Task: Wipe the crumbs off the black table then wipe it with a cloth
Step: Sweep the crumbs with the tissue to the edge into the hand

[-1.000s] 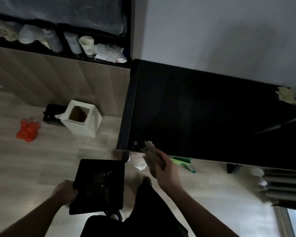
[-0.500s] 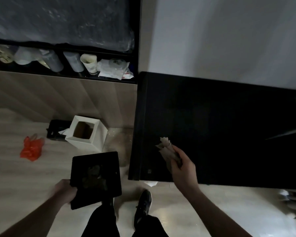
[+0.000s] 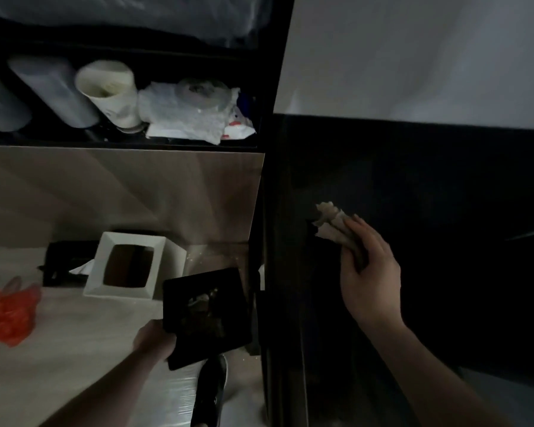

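Pale cloth point(image 3: 336, 224) clutched in right hand point(image 3: 372, 272), pointing up-left; left hand point(image 3: 154, 339) gripping tray point(image 3: 204, 315).

Bin point(image 3: 130, 266) on floor left of table point(image 3: 429, 186), below shelf point(image 3: 121, 143)

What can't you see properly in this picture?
- Crumbs on the black table: head view, too dark to tell.
- Most of the cloth: covered by the right hand gripping it.
- What lies on the black tray that the left hand holds: dim and blurred.
- The table's right end: cut off by the frame edge.
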`<move>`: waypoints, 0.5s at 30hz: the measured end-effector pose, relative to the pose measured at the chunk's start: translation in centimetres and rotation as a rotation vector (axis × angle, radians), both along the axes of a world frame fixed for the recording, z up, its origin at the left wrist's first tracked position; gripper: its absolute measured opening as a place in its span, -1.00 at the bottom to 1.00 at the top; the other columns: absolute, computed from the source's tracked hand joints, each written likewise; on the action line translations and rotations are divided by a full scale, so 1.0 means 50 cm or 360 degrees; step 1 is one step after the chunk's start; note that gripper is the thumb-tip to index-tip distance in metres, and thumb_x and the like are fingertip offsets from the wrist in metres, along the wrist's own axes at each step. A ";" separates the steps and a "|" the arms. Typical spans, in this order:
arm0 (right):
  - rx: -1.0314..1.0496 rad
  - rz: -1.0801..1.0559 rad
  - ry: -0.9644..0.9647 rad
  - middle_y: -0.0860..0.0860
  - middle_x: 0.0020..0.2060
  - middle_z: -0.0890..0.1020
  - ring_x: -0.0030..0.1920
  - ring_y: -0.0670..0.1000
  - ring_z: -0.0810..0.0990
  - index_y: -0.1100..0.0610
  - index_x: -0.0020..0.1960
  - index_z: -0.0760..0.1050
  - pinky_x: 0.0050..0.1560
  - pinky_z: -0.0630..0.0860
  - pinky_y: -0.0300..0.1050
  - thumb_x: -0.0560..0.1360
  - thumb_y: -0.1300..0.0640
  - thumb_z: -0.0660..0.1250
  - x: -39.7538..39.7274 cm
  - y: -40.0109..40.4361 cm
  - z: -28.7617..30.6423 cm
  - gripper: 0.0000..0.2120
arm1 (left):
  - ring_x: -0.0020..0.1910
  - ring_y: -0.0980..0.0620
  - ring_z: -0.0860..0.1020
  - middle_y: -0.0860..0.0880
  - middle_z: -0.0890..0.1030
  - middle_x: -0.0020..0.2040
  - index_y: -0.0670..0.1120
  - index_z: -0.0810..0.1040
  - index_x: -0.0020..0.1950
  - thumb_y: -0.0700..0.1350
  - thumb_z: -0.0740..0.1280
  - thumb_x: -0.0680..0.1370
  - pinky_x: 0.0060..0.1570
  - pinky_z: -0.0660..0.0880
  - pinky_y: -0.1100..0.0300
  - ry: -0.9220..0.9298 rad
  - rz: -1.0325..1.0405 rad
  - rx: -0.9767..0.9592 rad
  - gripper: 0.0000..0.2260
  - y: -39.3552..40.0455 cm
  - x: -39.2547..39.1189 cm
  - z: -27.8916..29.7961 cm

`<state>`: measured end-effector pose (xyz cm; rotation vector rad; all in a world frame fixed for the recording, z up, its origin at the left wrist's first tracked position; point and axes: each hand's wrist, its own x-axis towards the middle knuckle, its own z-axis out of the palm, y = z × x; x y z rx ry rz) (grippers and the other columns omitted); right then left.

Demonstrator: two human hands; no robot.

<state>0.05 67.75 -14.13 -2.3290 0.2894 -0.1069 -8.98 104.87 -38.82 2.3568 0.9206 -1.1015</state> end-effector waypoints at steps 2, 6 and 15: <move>-0.0154 0.0056 0.0033 -0.19 0.51 0.43 0.51 -0.15 0.34 -0.07 0.51 0.45 0.54 0.32 0.09 0.61 0.22 0.35 0.015 0.010 -0.040 -0.50 | -0.22 -0.13 0.71 -0.12 0.73 -0.22 -0.10 0.69 -0.05 -0.11 0.27 0.53 -0.20 0.63 0.09 0.0014 0.0016 -0.0003 -0.80 -0.001 0.032 -0.067; -0.0445 0.0125 -0.0047 -0.18 0.58 0.32 0.61 -0.10 0.21 -0.08 0.59 0.33 0.57 0.18 0.08 0.59 0.14 0.37 0.009 0.023 -0.097 -0.41 | -0.19 -0.16 0.73 -0.15 0.73 -0.22 -0.12 0.68 -0.02 -0.12 0.30 0.46 -0.11 0.70 -0.01 0.0002 0.0049 -0.0012 -0.80 0.000 0.082 -0.199; -0.0491 0.0077 -0.0109 -0.26 0.57 0.32 0.60 -0.16 0.20 -0.14 0.57 0.34 0.54 0.18 -0.02 0.53 0.01 0.31 0.014 0.033 -0.114 -0.39 | -0.29 -0.09 0.67 -0.14 0.68 -0.23 -0.13 0.67 0.00 -0.16 0.31 0.49 -0.30 0.59 0.14 0.0040 -0.0014 -0.0041 -0.83 0.009 0.173 -0.369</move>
